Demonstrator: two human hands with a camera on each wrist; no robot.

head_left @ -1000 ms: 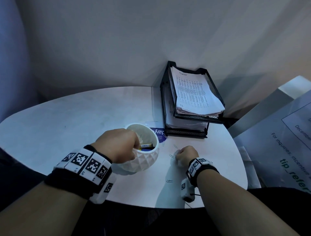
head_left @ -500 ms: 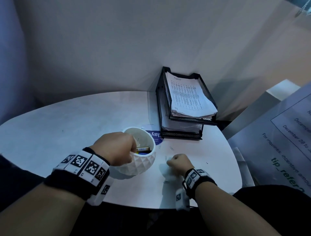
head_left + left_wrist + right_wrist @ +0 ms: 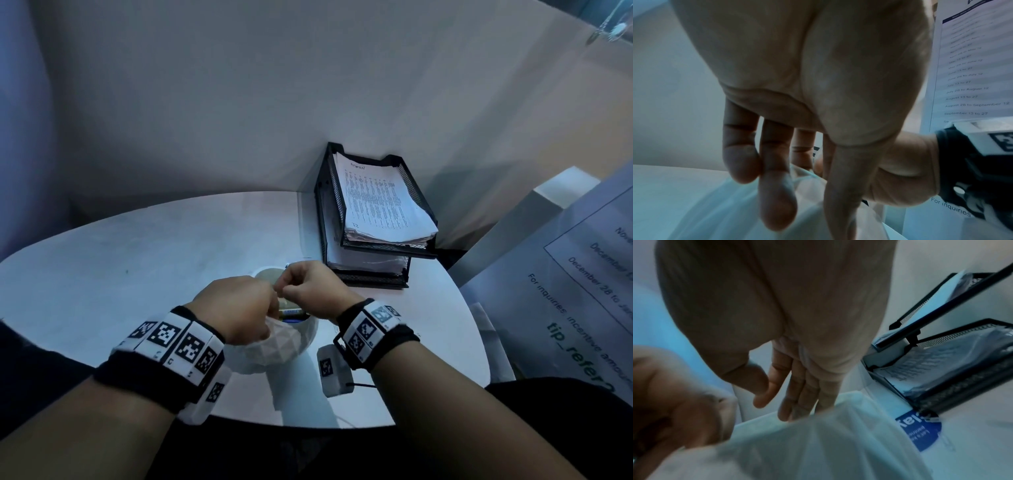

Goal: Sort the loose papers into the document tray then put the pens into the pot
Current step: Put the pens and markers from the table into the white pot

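Two hands meet over the white faceted pot (image 3: pixel 274 353) on the round table (image 3: pixel 102 274), and we judge the step in hand to be dropping something small into it. Our left hand (image 3: pixel 236 315) sits at the pot's near rim; the left wrist view shows its fingers (image 3: pixel 777 194) hanging loose and fairly straight over the white rim, with nothing visibly gripped. Our right hand (image 3: pixel 313 291) hovers above the opening with thumb and forefinger drawn together as if pinching; whatever sits between them is too small for us to see, so we cannot tell if it holds anything. Inside the pot we see a yellow-banded pen (image 3: pixel 291 311) lying low, so the pens look largely in. The papers (image 3: pixel 380 205) are stacked in the black mesh document tray (image 3: pixel 424 253), top and lower tiers both filled, just beyond the pot. To do this well, we keep the left hand steadying the pot so it does not tip, bring the pinching fingertips over the middle of the opening rather than the rim, and let go low, so a light piece falls inside and does not bounce out onto the table.
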